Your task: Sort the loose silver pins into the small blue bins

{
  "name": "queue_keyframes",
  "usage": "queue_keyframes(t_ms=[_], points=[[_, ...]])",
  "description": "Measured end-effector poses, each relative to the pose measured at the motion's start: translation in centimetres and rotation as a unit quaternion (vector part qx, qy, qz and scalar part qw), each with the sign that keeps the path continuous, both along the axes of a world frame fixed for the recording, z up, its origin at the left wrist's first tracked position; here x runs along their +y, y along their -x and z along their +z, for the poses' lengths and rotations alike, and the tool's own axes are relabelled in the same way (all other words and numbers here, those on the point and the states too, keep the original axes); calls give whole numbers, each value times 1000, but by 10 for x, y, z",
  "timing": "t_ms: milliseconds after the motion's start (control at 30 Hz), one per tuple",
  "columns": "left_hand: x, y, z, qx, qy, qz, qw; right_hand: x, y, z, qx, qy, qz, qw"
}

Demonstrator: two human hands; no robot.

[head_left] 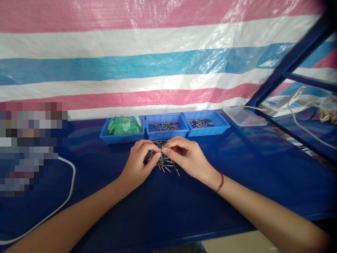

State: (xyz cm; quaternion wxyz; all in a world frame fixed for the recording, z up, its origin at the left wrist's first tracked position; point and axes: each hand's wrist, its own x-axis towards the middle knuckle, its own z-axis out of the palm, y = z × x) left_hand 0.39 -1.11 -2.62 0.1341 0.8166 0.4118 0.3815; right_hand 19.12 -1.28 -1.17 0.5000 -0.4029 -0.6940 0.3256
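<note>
My left hand [139,158] and my right hand [188,154] meet at the fingertips over a loose pile of thin metal pins [163,165] that look like blind rivets. Thumb and forefinger are pinched together on each hand. Whatever small piece sits between the fingertips is too small and too covered to make out. The pile lies on the blue table [163,211], and my hands hide part of it. Just behind stands a blue bin [165,134] with similar pins inside.
Right of the middle bin is another blue bin [207,130] with pins; the left bin [122,138] holds green plastic packets [125,124]. A clear plastic lid [244,116] lies at the back right, near a blue metal frame [279,77]. A white cable [72,179] curves along the left.
</note>
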Motion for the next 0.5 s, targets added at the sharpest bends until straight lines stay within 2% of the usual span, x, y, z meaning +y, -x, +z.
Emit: queue_keyframes(t_ms=[500], points=[[1, -1, 2, 26, 16, -24, 999, 0, 0, 0, 4, 3, 9, 1000]])
